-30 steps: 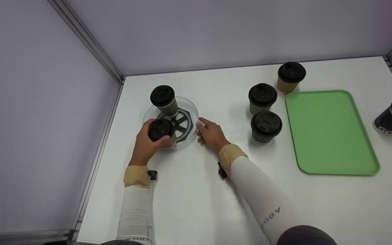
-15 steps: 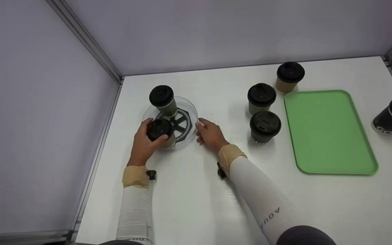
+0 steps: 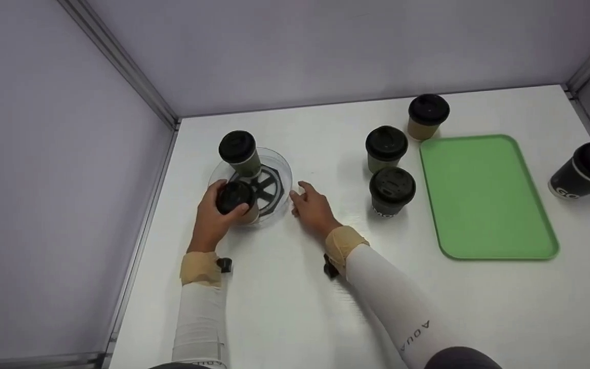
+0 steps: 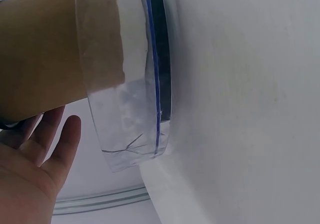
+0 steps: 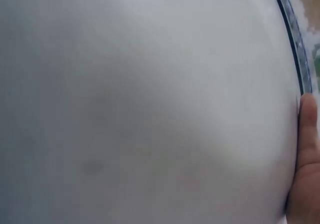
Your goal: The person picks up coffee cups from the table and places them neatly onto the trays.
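Note:
My left hand (image 3: 210,221) grips a paper coffee cup (image 3: 235,197) with a black lid, thumb on its right and fingers round its far left. The cup stands within a clear round dish (image 3: 286,169) marked with a dark spoked pattern. Brown cup wall (image 4: 42,48) shows through the clear side in the left wrist view. Behind it, in the same dish, a second lidded coffee cup (image 3: 244,156) leans slightly. On the dish's right my right hand (image 3: 314,211) holds nothing; its thumb is at the rim and its index finger points out, apart from it.
Right of centre stand three lidded coffee cups, one brown (image 3: 426,119), one greenish (image 3: 386,148) and one dark (image 3: 391,192). Beside them lies a green tray (image 3: 489,200). A large black cup (image 3: 584,171) tilts in view at far right. Walls (image 3: 295,56) enclose the white table.
The right hand's index finger has come away from the dish's rim. My left hand keeps its grip on the coffee cup. The whole head view has shifted slightly.

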Available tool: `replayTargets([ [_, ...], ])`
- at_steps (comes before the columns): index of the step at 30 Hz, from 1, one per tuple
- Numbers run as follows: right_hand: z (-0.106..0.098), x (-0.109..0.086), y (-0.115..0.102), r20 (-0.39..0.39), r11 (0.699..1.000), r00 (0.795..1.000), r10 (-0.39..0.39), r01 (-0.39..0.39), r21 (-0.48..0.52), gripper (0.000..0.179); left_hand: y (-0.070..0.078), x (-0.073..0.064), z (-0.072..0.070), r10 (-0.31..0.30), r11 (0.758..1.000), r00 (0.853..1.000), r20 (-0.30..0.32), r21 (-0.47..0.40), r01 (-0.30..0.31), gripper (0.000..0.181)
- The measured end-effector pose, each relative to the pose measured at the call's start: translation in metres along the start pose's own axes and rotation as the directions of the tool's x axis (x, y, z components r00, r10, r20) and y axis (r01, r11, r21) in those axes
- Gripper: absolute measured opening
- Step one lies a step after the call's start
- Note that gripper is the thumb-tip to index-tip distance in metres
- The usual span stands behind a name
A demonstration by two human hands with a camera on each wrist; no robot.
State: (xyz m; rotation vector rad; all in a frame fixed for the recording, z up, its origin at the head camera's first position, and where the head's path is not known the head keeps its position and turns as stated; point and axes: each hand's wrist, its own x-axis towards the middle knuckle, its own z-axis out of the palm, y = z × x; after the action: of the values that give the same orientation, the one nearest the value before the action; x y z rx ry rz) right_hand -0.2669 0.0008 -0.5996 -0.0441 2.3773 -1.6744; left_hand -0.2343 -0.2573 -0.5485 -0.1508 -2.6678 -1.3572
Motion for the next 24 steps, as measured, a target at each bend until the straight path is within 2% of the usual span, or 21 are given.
replayTargets([
  [5,0.003,-0.024,-0.007,0.020,0.999,0.999,-0.045,0.044,0.015,0.064,-0.001,0.001,0.001,-0.001,1.000,1.000,-0.011,0.014,0.002,0.085],
  [10,-0.003,-0.058,-0.014,0.054,0.991,0.990,-0.128,0.126,0.044,0.065,-0.002,0.001,0.004,0.001,1.000,1.000,-0.020,0.000,-0.001,0.086],
  [16,-0.033,-0.114,-0.016,0.118,0.953,0.946,-0.303,0.296,0.070,0.057,-0.004,0.000,0.001,0.009,1.000,1.000,0.014,-0.014,-0.009,0.090],
  [20,-0.052,-0.151,-0.012,0.075,0.927,0.925,-0.374,0.369,0.074,0.047,-0.004,0.000,0.000,0.008,1.000,1.000,0.019,-0.013,-0.007,0.094],
  [24,-0.066,-0.184,-0.011,-0.038,0.910,0.914,-0.404,0.406,0.089,0.041,-0.005,-0.002,-0.002,0.007,1.000,1.000,0.016,-0.019,-0.007,0.094],
])
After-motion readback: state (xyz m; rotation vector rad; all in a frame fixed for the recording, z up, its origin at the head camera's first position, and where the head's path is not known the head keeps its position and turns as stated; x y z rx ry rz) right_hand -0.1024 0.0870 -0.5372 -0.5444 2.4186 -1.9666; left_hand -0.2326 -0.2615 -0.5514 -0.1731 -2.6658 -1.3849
